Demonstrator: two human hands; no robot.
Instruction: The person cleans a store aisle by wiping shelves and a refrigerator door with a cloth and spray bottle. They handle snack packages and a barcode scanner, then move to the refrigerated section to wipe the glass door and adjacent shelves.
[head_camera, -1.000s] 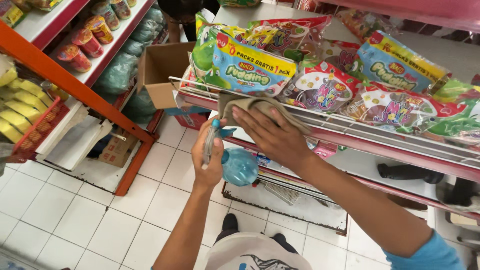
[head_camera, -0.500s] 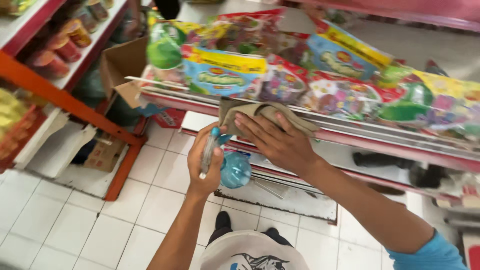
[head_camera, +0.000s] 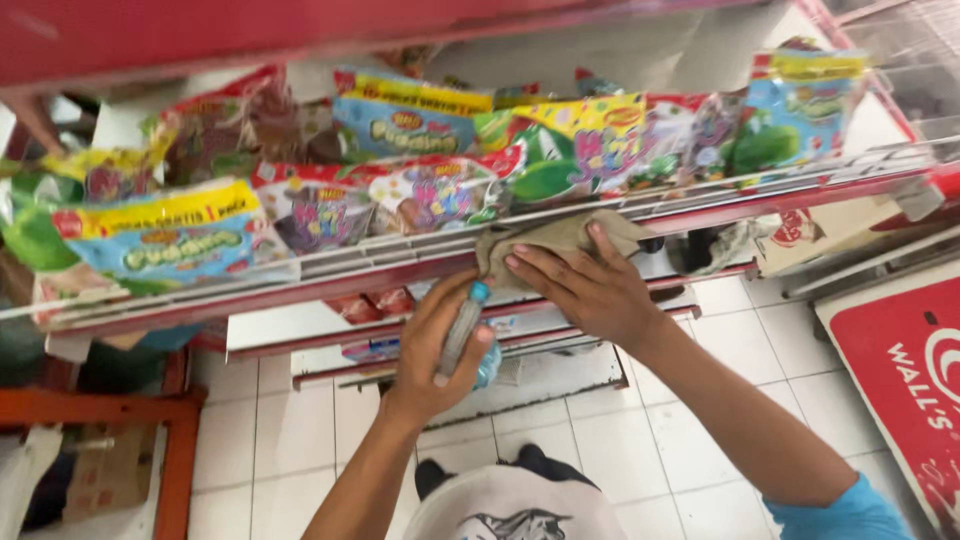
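- The right hand (head_camera: 590, 290) lay flat, fingers spread and pressed down on a crumpled grey-brown cleaning cloth (head_camera: 555, 240), pinning it rather than gripping it.
- That cloth sat bunched on the front edge of the red metal shelf (head_camera: 400, 270), right against its pale wire rail, just right of the shelf's middle; it looked soft, creased and dull in colour.
- The left hand (head_camera: 440, 350) was wrapped tight around a clear plastic spray bottle with a blue top (head_camera: 464, 330), held upright just below that front edge; the blue liquid showed under the fingers.
- Bright plastic snack packets (head_camera: 410, 195) in yellow, blue and green crowded the shelf behind the rail.
- Down below were white floor tiles (head_camera: 300, 440), and an orange rack (head_camera: 150, 420) stood at the left.
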